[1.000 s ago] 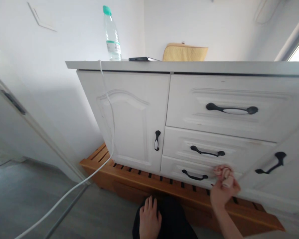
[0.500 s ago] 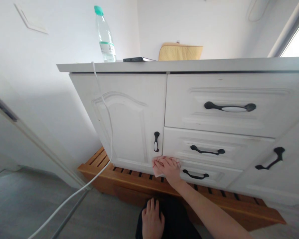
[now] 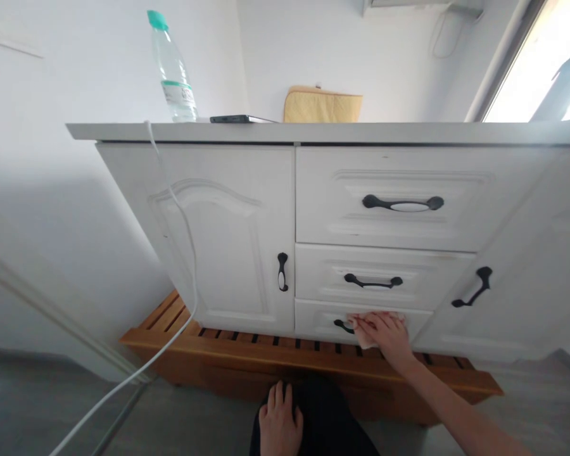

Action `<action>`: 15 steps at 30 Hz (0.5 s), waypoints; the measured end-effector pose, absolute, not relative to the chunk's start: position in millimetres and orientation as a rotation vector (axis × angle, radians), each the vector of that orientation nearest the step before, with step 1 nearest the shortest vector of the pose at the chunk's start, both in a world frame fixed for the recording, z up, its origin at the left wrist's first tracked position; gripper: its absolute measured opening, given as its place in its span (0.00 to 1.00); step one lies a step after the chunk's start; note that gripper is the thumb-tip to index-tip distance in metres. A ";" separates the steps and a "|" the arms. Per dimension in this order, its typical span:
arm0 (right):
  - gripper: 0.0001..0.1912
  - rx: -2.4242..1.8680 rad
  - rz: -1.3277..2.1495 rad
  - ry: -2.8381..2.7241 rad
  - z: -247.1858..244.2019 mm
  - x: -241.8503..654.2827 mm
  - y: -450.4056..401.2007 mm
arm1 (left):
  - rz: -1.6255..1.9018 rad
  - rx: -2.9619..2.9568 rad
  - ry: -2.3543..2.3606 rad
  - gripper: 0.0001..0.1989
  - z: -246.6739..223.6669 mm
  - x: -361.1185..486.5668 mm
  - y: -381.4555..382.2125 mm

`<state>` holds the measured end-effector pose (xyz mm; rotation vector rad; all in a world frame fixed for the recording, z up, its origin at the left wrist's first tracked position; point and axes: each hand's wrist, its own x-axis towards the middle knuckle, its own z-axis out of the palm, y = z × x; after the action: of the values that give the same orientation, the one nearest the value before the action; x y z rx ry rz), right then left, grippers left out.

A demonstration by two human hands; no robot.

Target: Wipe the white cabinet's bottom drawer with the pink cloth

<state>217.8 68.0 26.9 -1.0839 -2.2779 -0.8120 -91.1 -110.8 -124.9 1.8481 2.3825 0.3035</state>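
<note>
My right hand [image 3: 387, 332] presses a pink cloth [image 3: 367, 341] against the bottom drawer [image 3: 313, 316] of a white cabinet. The cloth shows at the fingertips and above the knuckles, and it covers part of that drawer's black handle [image 3: 341, 325]. My left hand [image 3: 280, 421] rests on my dark-clothed knee [image 3: 320, 405], its fingers stretched out and holding nothing. Above the right hand are the middle drawer handle [image 3: 373, 282] and the top drawer handle [image 3: 403, 204], both black with white inlays.
A brown slatted wooden bench [image 3: 313, 367] runs along the cabinet's foot. A white cable [image 3: 190, 247] hangs down the left door to the floor. On the cabinet top stand a green-capped bottle [image 3: 175, 79], a dark flat device [image 3: 235, 118] and a yellow padded item [image 3: 323, 106].
My right hand and the cloth have moved right, from the lower edge between door and drawers onto the bottom drawer's handle. My left hand stays on the knee. The view has shifted right.
</note>
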 end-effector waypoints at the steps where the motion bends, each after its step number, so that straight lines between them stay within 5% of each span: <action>1: 0.20 -1.098 -0.834 -2.270 25.8 234.0 66.9 | 0.292 1.847 2.384 0.26 -123.5 -90.9 -111.0; 8: 0.23 -1.237 -0.725 -2.193 -0.3 302.7 61.7 | 0.230 1.851 2.420 0.26 -122.4 -91.4 -108.6; 15: 0.23 -1.461 -0.459 -1.814 -94.6 285.8 53.8 | 0.145 1.811 2.377 0.28 -125.1 -88.4 -108.3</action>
<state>285.8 53.8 -94.6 -1.4606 -1.8141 -0.4589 -88.4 -108.3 -125.1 1.8111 2.3775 0.1446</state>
